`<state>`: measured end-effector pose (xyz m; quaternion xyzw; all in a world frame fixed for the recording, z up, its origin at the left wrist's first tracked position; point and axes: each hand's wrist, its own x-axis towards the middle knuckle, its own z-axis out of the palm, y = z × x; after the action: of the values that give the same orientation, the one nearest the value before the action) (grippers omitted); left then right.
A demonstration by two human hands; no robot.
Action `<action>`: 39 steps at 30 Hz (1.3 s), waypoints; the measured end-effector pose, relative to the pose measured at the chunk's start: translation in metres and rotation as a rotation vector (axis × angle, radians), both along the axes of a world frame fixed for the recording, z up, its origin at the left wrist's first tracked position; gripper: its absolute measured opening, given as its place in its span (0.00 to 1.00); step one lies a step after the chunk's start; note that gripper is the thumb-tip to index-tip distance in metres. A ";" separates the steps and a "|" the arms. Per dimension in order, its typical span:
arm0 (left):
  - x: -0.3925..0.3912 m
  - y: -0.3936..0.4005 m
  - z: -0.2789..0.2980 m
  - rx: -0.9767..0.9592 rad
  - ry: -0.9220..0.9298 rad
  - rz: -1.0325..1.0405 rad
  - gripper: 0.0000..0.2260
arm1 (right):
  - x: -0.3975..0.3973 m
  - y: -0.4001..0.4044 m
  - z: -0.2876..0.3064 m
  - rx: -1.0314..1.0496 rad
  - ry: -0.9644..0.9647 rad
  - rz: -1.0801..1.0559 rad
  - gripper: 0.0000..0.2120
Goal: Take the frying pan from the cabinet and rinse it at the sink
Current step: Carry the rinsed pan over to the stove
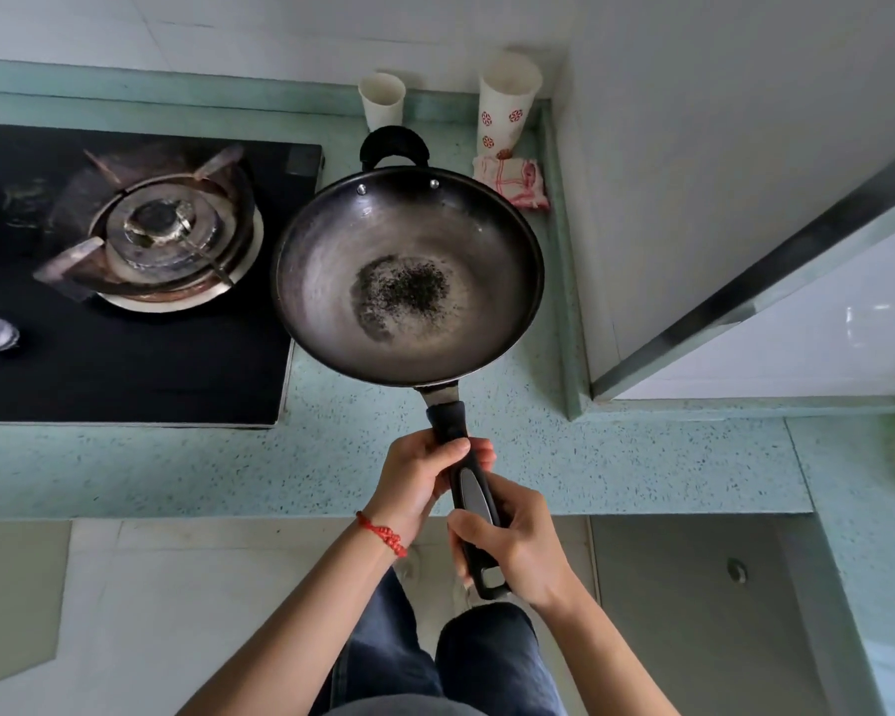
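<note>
A dark frying pan point(332, 261) with a black patch of burnt specks in its middle is held level above the green speckled counter point(177, 467), just right of the stove. Its long black handle points toward me. My left hand point(425, 475) is shut around the upper part of the handle, with a red bead bracelet on the wrist. My right hand point(518, 547) is shut around the handle's lower end. A small black loop handle sits on the pan's far rim. No sink or cabinet interior is in view.
A black gas stove point(125, 364) with a burner point(166, 235) lies to the left. Two paper cups point(382, 100) point(505, 103) and a folded cloth point(512, 180) stand at the counter's back corner. A white wall block point(745, 198) rises at right. A cabinet door point(693, 586) is below.
</note>
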<state>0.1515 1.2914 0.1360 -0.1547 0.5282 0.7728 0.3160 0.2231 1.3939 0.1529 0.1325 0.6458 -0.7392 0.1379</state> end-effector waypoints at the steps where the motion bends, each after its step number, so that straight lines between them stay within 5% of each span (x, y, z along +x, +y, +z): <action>1: -0.002 0.003 -0.001 0.004 -0.007 0.010 0.09 | -0.002 0.004 -0.002 0.002 -0.006 0.006 0.06; 30: -0.041 0.095 -0.025 -0.148 0.044 0.080 0.07 | -0.055 0.118 -0.010 0.132 -0.132 0.012 0.06; 39: -0.046 0.079 -0.015 -0.417 0.200 -0.216 0.11 | -0.049 0.110 -0.002 0.334 -0.134 -0.036 0.03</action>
<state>0.1057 1.3701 0.1211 -0.0819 0.7183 0.6204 0.3040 0.1736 1.5036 0.1508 0.2138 0.7465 -0.6136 0.1434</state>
